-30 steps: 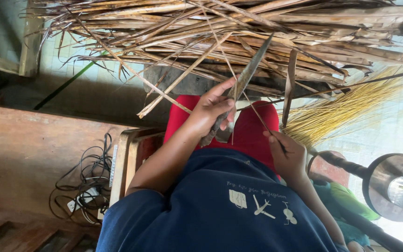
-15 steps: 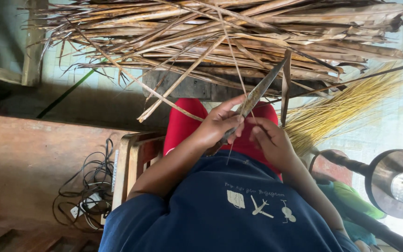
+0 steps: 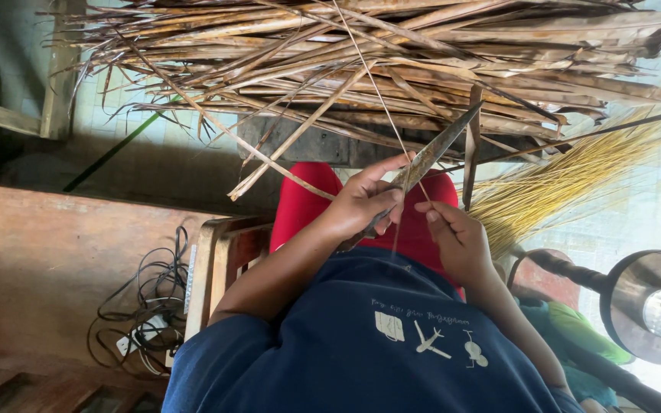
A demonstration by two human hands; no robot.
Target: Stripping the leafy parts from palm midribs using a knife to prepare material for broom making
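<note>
My left hand (image 3: 361, 203) is closed around the handle of a long, dull knife (image 3: 437, 149) whose blade points up and to the right. My right hand (image 3: 457, 237) sits just right of it and pinches a thin leaf midrib (image 3: 380, 95) that rises across the blade into the leaf pile. Both hands are held over my lap, which is covered in red cloth (image 3: 307, 203). A big heap of dry brown palm leaves (image 3: 392, 61) lies across the top of the head view.
A bundle of yellow stripped midribs (image 3: 560, 183) fans out at right. A dark wooden plank (image 3: 307, 141) lies under the leaves. A wooden chair frame (image 3: 208, 260) and tangled black cables (image 3: 147, 298) are at left; a round metal object (image 3: 644, 306) is at lower right.
The knife blade swung from pointing steeply up to leaning right. My right hand rose from beside my lap to meet the left hand and took a fresh pinch on the strand.
</note>
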